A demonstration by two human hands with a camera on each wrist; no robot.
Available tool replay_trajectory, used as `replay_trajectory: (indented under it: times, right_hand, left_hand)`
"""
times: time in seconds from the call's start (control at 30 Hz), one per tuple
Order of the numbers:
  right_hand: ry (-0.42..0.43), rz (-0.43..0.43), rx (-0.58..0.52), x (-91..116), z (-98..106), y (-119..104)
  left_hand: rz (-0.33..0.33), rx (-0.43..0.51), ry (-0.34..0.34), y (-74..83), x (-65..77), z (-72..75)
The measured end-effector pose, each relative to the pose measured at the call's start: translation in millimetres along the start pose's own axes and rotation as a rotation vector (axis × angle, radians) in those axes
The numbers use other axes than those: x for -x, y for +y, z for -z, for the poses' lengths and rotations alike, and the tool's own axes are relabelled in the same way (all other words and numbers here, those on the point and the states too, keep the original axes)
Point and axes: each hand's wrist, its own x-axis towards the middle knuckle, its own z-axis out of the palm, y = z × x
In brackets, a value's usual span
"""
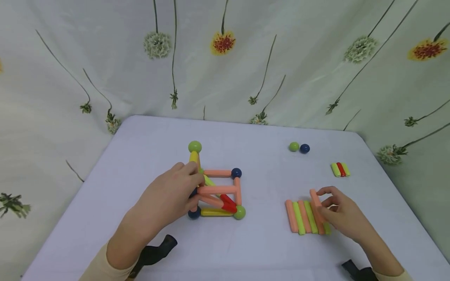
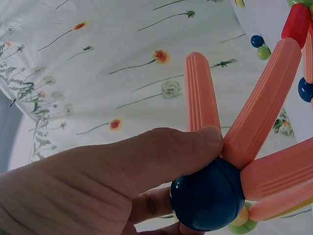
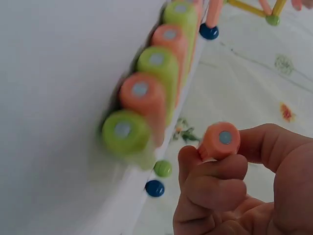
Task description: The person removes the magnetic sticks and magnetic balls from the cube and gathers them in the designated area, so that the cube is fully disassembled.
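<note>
My left hand grips a dark blue ball at a corner of a frame of magnetic rods and balls. Salmon rods run out from that ball, one upright beside the thumb. Green balls, another blue ball, a yellow rod and a red rod belong to the frame; my left hand hides part of it. Over a row of salmon and green rods, my right hand pinches a salmon rod, tilted, its end magnet showing in the right wrist view.
A loose green ball and blue ball lie toward the back right of the white table. Nearer the right edge are short green and red rods. A flowered cloth hangs behind the table.
</note>
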Motion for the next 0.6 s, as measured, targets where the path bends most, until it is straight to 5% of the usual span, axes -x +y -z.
replay_trajectory:
  times: [0.23,0.6]
  right_hand:
    - [-0.06,-0.11,0.138,-2.9,15.1,39.6]
    - [-0.094,-0.094,0.182,-1.0,9.3,33.8]
  left_hand:
    - [-0.008,0.019,0.009,-1.4,0.1,1.1]
    - [-0.014,0.012,0.022,-1.6,-0.1,0.1]
